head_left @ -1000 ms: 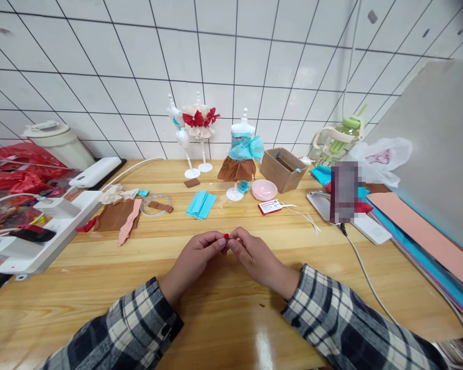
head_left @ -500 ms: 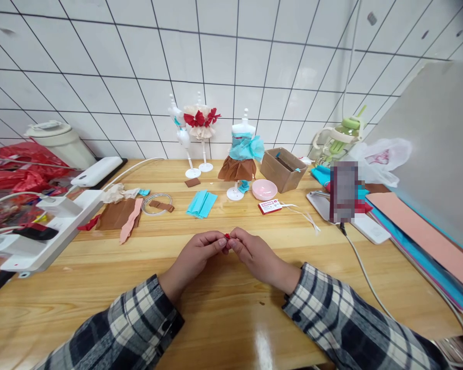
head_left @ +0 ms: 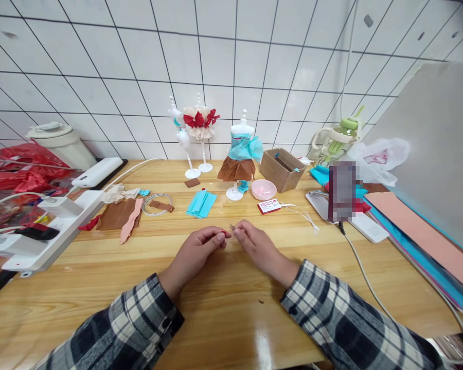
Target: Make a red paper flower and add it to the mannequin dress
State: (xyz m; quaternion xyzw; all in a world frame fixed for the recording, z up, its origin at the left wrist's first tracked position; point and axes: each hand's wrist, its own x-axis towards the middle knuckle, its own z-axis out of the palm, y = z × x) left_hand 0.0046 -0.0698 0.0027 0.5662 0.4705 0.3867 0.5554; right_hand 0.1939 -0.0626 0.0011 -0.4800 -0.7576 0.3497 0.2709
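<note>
Near the middle of the wooden table, my left hand (head_left: pixel 201 250) pinches a small red piece (head_left: pixel 225 234) between thumb and fingers. Just to its right, my right hand (head_left: pixel 259 251) is closed on a small thin item (head_left: pixel 232 227), too small to name. A narrow gap separates the two hands. Beyond them lie folded turquoise strips (head_left: pixel 201 204), with a tiny red bit (head_left: pixel 203 189) at their far edge. A small mannequin (head_left: pixel 242 149) in a turquoise top and brown skirt stands behind.
Two more mannequins (head_left: pixel 183 136) stand behind. Right of centre are a pink bowl (head_left: pixel 264 190), a cardboard box (head_left: pixel 281 172) and a red-and-white packet (head_left: pixel 269 206). A power strip (head_left: pixel 54 231) lies left; a phone (head_left: pixel 342 191) and its cable are right.
My hands have moved slightly apart. The red piece stays in my left hand, and a thin item now shows at my right fingertips. A tiny red bit shows by the turquoise strips.
</note>
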